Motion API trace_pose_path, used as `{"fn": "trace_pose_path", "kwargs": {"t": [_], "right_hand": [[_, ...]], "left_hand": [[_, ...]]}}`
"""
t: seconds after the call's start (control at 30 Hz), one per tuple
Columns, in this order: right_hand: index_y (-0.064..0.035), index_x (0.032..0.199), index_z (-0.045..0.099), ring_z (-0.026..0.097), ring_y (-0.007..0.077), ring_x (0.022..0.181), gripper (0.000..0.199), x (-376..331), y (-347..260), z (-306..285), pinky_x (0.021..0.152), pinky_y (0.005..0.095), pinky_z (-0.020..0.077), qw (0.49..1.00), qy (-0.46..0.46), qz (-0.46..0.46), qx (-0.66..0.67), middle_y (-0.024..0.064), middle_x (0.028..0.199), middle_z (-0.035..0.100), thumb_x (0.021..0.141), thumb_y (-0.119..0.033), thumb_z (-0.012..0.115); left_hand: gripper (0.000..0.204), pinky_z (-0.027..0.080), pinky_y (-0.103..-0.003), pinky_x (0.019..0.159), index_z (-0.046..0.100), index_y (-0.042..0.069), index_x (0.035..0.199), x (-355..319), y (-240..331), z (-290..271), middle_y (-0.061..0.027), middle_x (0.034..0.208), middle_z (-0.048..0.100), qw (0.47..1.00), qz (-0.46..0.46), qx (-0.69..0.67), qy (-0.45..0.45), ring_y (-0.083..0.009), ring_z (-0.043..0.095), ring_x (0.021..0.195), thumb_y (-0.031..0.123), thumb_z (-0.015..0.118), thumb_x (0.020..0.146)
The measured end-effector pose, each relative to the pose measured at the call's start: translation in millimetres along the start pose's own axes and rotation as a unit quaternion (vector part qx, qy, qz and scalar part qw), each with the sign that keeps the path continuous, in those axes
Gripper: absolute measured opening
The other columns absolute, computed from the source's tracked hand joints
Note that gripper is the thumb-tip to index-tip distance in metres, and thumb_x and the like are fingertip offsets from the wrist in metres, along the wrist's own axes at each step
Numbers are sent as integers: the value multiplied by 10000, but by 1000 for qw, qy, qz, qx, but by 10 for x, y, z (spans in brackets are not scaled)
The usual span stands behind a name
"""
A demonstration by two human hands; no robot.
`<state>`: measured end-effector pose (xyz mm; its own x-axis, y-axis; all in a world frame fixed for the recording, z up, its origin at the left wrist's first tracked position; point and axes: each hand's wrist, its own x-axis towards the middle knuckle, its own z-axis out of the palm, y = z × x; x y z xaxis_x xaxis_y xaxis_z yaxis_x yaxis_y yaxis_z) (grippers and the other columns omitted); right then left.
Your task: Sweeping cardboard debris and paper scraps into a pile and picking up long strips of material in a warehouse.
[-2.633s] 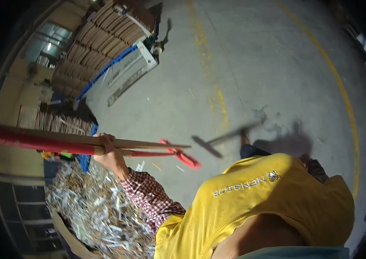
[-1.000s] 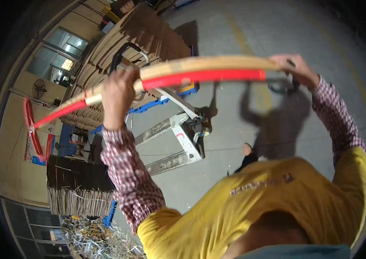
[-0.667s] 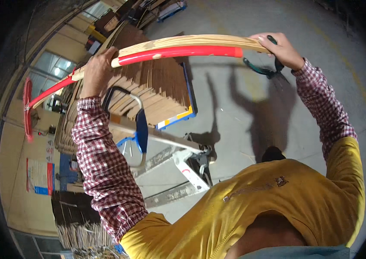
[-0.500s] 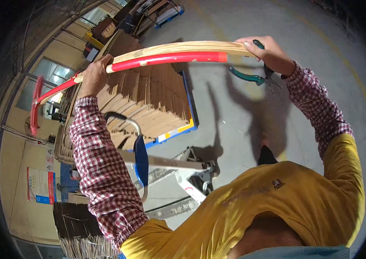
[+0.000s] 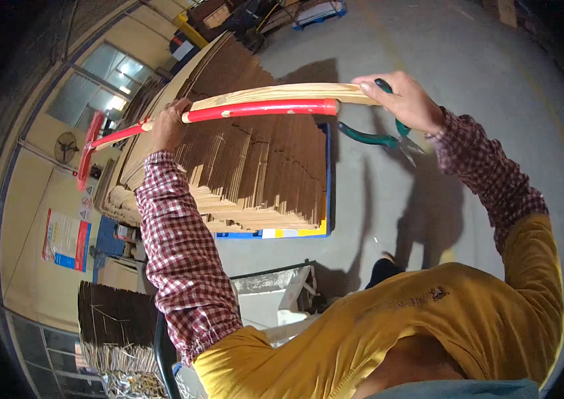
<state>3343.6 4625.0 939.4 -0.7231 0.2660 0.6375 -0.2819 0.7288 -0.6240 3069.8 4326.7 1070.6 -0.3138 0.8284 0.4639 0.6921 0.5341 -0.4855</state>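
Above the stacked cardboard pallet (image 5: 255, 166): long-handled tools, one red (image 5: 228, 112), one wooden (image 5: 282, 92), held level. Left hand (image 5: 170, 125) closed round both shafts; right hand (image 5: 401, 101) closed on wooden end plus green-handled pliers (image 5: 378, 136).

Red rake handle (image 5: 262, 109); green pliers (image 5: 375, 137); checked sleeves (image 5: 179, 253).

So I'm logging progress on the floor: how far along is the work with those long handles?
Done: nothing visibly finished. In hand: the left hand and right hand hold a wooden pole and a red-handled tool together, raised level; the right hand also holds green-handled pliers. Left: no binding shows on the two handles. Stacked cardboard sheets sit below.
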Motion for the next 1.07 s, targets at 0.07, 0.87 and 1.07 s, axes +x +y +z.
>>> {"fn": "trace_pose_path", "kwargs": {"t": [0.07, 0.87, 1.07], "right_hand": [[-38, 910, 607, 573, 243, 635, 394, 154, -169, 153, 596, 333, 427, 999, -20, -18, -47, 179, 698, 580, 839, -384, 431], [-37, 1089, 533, 458, 161, 1068, 383, 2762, 442, 1496, 925, 256, 301, 944, -42, -326, 24, 86, 1112, 527, 895, -310, 348], [-18, 1064, 542, 440, 209, 1099, 396, 2234, 972, 792, 952, 313, 287, 935, -30, -345, 79, 108, 1114, 523, 897, -307, 328]], "left_hand": [[190, 444, -382, 710, 565, 74, 897, -148, -304, 19, -134, 894, 589, 999, -34, -29, -3, -297, 556, 837, 45, 535, 712], [219, 454, -327, 703, 574, -7, 918, 154, -187, 185, -147, 926, 552, 930, -232, -107, 263, -261, 543, 841, 163, 584, 780], [212, 462, -276, 692, 560, -19, 927, 28, 479, -522, -110, 894, 588, 852, -242, -196, 421, -177, 573, 764, 165, 488, 850]]}}
